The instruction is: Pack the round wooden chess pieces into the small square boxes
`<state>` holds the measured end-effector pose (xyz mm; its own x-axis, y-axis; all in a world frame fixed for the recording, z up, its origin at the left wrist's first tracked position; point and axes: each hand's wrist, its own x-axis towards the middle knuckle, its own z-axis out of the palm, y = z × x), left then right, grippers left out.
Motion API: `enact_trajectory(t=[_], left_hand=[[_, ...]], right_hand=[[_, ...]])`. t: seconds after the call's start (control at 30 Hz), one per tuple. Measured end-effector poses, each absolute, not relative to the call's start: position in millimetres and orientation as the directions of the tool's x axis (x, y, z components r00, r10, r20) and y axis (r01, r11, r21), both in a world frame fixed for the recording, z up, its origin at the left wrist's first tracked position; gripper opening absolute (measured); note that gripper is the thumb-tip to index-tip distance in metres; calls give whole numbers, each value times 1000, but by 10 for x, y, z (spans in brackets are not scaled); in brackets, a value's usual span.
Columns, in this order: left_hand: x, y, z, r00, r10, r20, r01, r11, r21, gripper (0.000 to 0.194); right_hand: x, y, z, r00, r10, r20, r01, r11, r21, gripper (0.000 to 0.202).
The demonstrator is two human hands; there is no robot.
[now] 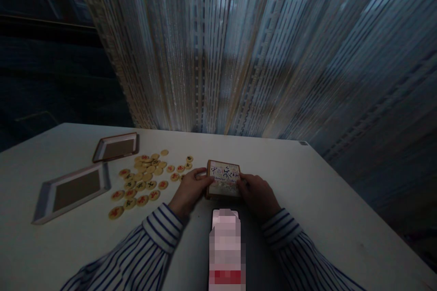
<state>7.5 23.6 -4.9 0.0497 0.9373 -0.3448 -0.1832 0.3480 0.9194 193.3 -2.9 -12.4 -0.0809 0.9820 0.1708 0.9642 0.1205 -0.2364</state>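
Note:
A small box with Chinese lettering on its pale top and brown edges is at the middle of the table, between my two hands. My left hand grips its left side, with the thumb on the top near the edge. On the opposite side my right hand holds the right edge, fingers bent against it. Round wooden pieces with red or black characters lie scattered to the left of my left hand, some overlapping and some showing plain faces.
Two shallow trays lie at the left, a larger one nearer and a smaller one behind it. A lit phone, partly pixelated, is on the white table between my forearms. String curtains hang beyond the far edge.

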Motion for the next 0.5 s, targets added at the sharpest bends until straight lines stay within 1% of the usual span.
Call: enact_trajectory(t=[0.2,0.3,0.4,0.5], left_hand=[[72,227,-57,73,923,-378,-237,384,892,43],[74,231,-68,54,921,-386,-252,387,887,43],[75,234,-90,65,921,-384,-289,386,876,44],[65,240,-130,93,928,-360,-346,369,863,46]], right_hand=[[1939,-26,-129,-95,978,184,963,137,-234,34],[1936,-25,-134,-78,978,194,956,128,-263,33],[1940,-18,-152,-43,981,188,923,111,-370,33],[1957,2,-184,7,987,159,819,86,-568,34]])
